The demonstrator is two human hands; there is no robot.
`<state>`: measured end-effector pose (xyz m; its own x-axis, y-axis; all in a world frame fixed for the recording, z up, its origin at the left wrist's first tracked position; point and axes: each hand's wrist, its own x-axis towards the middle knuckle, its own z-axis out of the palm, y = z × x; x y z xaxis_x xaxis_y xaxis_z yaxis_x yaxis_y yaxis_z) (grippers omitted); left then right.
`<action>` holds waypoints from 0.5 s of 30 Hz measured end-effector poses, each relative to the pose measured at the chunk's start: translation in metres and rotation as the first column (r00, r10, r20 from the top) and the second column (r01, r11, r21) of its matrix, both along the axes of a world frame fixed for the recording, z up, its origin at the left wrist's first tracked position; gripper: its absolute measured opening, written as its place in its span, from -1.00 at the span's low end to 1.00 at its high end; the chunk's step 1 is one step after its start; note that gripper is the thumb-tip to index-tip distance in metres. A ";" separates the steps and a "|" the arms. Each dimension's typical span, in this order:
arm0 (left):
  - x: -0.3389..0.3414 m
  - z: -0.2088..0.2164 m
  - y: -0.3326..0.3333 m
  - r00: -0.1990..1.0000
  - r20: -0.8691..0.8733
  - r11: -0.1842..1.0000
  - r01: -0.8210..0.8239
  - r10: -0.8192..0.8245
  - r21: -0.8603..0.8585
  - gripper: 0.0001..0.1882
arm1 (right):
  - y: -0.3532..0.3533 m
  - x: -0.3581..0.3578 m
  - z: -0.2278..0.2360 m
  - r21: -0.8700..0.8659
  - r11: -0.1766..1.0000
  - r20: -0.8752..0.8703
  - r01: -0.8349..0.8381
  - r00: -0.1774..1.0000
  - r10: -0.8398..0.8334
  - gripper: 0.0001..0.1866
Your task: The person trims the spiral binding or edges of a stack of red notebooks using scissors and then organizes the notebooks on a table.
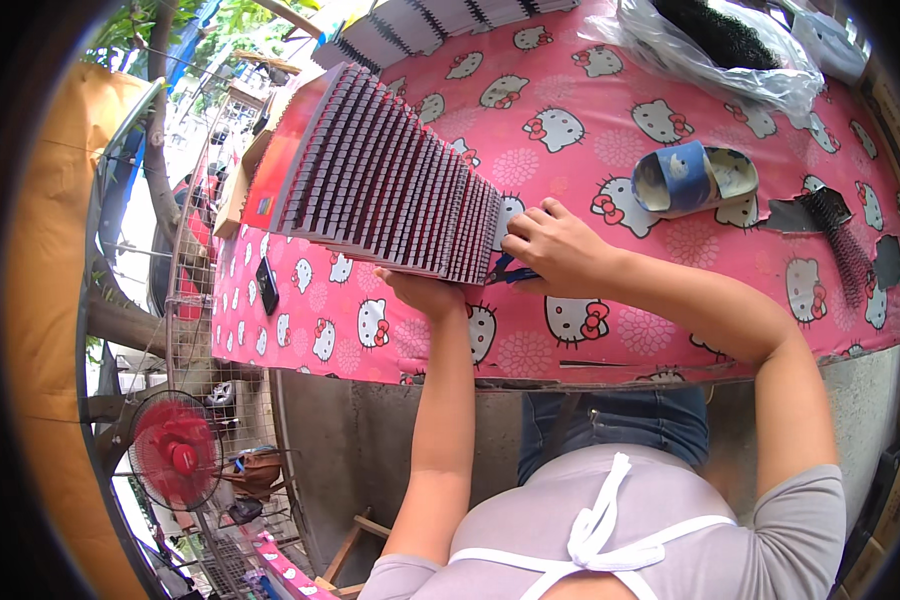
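Note:
A long stack of wire-bound notebooks (pixel 390 180) lies slanting across the left middle of the table, its rows of dark binding loops turned up and a red-orange cover at the far end. My left hand (pixel 425 293) is cupped against the near lower edge of the stack; its fingers are mostly hidden beneath. At the stack's right end, my right hand (pixel 560 250) is closed around a small blue-handled tool (pixel 510 272). The tool's tip reaches the end of the bindings, and whether it is pliers or scissors is unclear.
A pink cartoon-print cloth covers the table (pixel 530 345). A blue slipper (pixel 695 178) sits right of my hand, with black binding coils (pixel 840 230) beyond it. More bound books (pixel 420 30) and a plastic bag (pixel 720 40) of black coils stand at the back. A phone (pixel 267 285) lies left.

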<state>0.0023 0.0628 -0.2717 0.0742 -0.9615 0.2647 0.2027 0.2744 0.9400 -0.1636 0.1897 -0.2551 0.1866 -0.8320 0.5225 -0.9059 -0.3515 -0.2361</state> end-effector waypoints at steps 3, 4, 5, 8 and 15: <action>0.018 -0.011 -0.011 0.679 0.690 0.922 0.052 0.250 -0.384 -0.54 | -0.005 0.003 0.012 0.319 0.946 0.232 -0.060 0.972 -0.017 -0.59; 0.021 -0.012 -0.013 0.605 0.736 0.896 0.081 0.304 -0.437 -0.55 | -0.010 0.002 0.025 0.510 0.854 0.328 -0.107 0.941 -0.078 -0.60; 0.017 -0.014 -0.012 0.728 0.640 0.913 0.047 0.247 -0.406 -0.55 | -0.014 -0.001 0.039 0.672 0.721 0.402 -0.171 0.902 -0.160 -0.61; 0.012 -0.016 -0.009 0.850 0.501 0.948 0.006 0.162 -0.318 -0.54 | -0.020 -0.011 0.058 0.786 0.472 0.604 -0.398 0.656 -0.453 -0.60; 0.016 -0.019 -0.011 0.788 0.577 0.933 0.009 0.214 -0.359 -0.52 | 0.002 0.002 0.033 0.429 0.901 0.073 0.058 0.993 -0.098 -0.47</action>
<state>0.0183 0.0517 -0.2902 -0.1129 -0.8055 0.5817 -0.4166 0.5699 0.7083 -0.1615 0.1914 -0.2221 0.0809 -0.9886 0.1267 -0.8940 -0.1282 -0.4293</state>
